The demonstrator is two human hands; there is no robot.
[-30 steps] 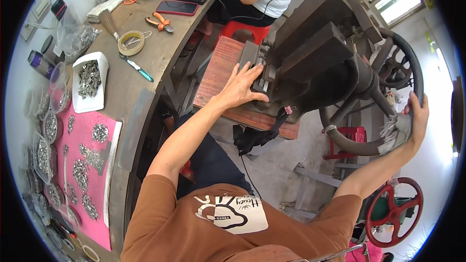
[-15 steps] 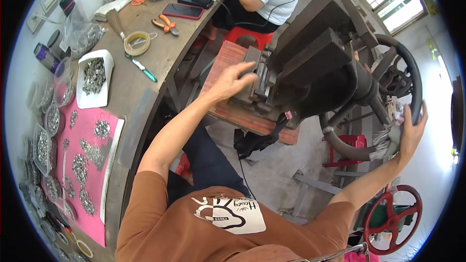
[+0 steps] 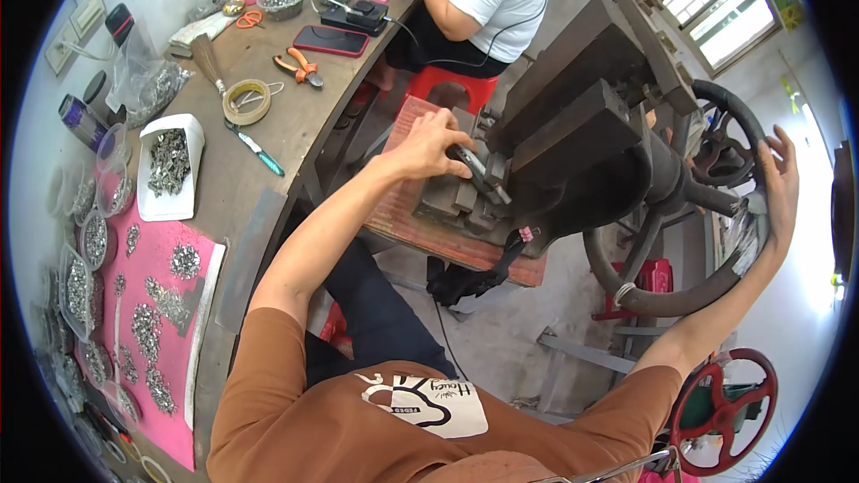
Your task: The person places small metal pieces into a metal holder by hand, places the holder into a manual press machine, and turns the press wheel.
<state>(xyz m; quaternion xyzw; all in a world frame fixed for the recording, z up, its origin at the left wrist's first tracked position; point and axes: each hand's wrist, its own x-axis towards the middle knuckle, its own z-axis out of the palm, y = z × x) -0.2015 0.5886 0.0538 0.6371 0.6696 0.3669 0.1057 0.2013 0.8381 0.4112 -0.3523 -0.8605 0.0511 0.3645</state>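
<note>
A dark metal hand press [image 3: 568,139] stands in front of me on a reddish wooden board [image 3: 394,215]. My left hand [image 3: 431,145] is over its tooling block [image 3: 443,201], closed on a narrow grey metal bar [image 3: 481,172]. The bar slants down toward the ram; whether its far end touches the block I cannot tell. Out to the right, my right hand [image 3: 780,186] lies along the rim of the press's big black handwheel [image 3: 738,100], its fingers stretched out and apart. Below that hand, clear wrapping covers part of the rim.
On the left bench stand a white tray [image 3: 192,201] of metal bits, a pink mat [image 3: 199,331] with small piles, orange-handled pliers [image 3: 298,67], a tape roll [image 3: 248,102] and a phone [image 3: 331,40]. Another person [image 3: 488,4] sits beyond. A red handwheel [image 3: 723,413] is at lower right.
My left hand, empty and spread before, now grips the metal bar at the tooling block. The handwheel has turned, and my right hand has moved up and opened along its rim.
</note>
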